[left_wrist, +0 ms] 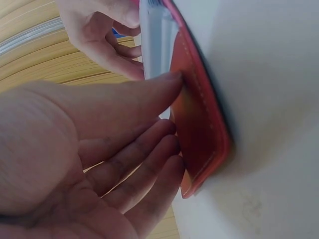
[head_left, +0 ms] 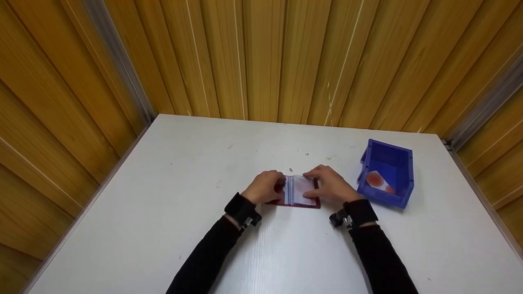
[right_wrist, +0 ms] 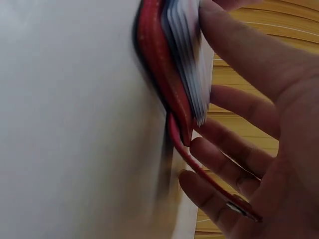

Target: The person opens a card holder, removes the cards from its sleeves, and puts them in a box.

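Note:
A red card holder with stitched edges lies spread on the white table, its clear plastic sleeves facing up around the middle fold. My left hand holds the left cover, thumb on its inner face and fingertips along the far edge. On the other side, my right hand holds the sleeve stack between the thumb at its near edge and the fingers at its far edge. In the right wrist view, a thin red strap with a metal snap sticks out from the cover beneath the right fingers.
To the right of the right hand stands a blue plastic bin. White cards with red round prints lie inside it. Yellow wood-look panels rise behind the table and along both sides.

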Tool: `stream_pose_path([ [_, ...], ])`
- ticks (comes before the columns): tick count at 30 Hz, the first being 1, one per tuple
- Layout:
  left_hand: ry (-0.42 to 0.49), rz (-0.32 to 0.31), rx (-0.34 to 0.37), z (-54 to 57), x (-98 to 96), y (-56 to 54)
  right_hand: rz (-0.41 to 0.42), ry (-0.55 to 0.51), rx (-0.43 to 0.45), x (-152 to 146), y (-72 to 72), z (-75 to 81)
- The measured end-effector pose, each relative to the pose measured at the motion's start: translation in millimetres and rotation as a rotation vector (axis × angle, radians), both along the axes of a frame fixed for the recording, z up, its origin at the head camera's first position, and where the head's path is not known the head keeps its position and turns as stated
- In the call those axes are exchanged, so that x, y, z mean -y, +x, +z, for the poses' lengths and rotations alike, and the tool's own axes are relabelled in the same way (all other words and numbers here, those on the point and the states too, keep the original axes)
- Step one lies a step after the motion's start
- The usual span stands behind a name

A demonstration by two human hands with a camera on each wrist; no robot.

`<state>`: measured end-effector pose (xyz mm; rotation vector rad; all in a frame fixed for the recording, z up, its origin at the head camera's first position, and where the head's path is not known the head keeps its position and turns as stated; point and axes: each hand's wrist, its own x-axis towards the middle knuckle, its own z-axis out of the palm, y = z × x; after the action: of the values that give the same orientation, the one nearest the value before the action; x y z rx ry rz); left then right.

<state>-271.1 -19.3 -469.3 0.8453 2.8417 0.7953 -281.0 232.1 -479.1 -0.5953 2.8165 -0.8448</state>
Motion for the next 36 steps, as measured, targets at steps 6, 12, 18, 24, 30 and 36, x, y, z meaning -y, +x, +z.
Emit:
stream_pose_path([
  [6,0.011,0.001,0.009,-0.7,0.1,0.3,-0.034,-0.031,0.014,1,-1.3,0.5],
  [12,0.014,0.006,0.019,0.7,0.6,1.0,-0.018,-0.062,-0.011,0,-2.9,-4.4],
  [18,0.023,-0.009,0.008,1.1,3.4,0.5,0.005,-0.083,-0.026,0,-3.6,-10.0],
  [24,0.034,-0.02,-0.001,1.3,5.5,-1.3,-0.038,-0.057,-0.054,8,-3.1,-11.8],
  [30,0.049,-0.03,0.048,4.7,4.8,0.1,-0.109,0.012,-0.054,16,-2.4,-10.5],
  [36,0.009,-0.026,0.053,4.8,-4.3,8.5,-0.15,0.045,-0.035,19,-1.2,-10.6],
])
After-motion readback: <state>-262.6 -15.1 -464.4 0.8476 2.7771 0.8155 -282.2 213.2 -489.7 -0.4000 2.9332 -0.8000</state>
